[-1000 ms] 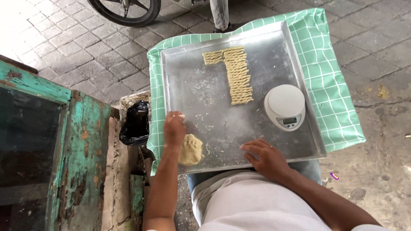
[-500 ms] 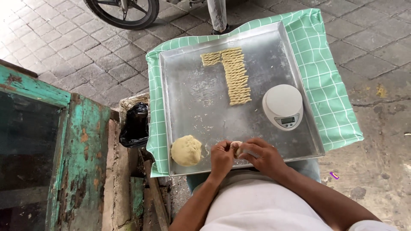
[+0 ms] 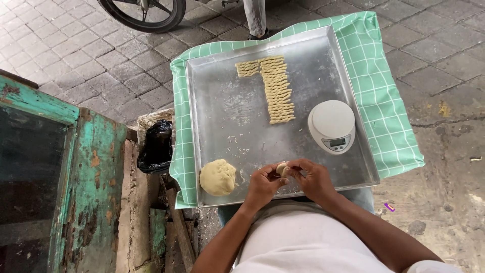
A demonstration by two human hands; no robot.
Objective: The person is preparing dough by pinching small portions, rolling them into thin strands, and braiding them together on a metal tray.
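Head view: one downward look at a metal tray (image 3: 222, 116), which serves as the landmark for every place below.
Left hand (image 3: 262, 184): over the tray's near edge, fingers curled, thumb and fingertips pinched on a small dough piece (image 3: 282, 168).
Right hand (image 3: 314, 178): just right of the left hand, also at the tray's near edge, fingers bent around the same small dough piece from the other side.
Small dough piece: pale, rounded, held between both hands just above the tray's near rim; its underside is hidden, so whether it touches the metal cannot be told.
Dough ball (image 3: 217, 177): larger pale lump resting in the tray's near left corner, left of the left hand and apart from it.
Twisted dough sticks (image 3: 277, 91): laid side by side in a column down the tray's middle, with a short row branching left at the far end.
Kitchen scale (image 3: 332, 125): white, round-topped, standing on the tray by its right rim, just right of the column's near end.
Checked cloth (image 3: 384, 101): green and white, spread beneath the tray and showing past its left, far and right edges.
Black bag (image 3: 156, 146): left of the tray, just beyond the cloth's edge.
Wheel (image 3: 144, 12): beyond the tray's far left corner, on the paving.
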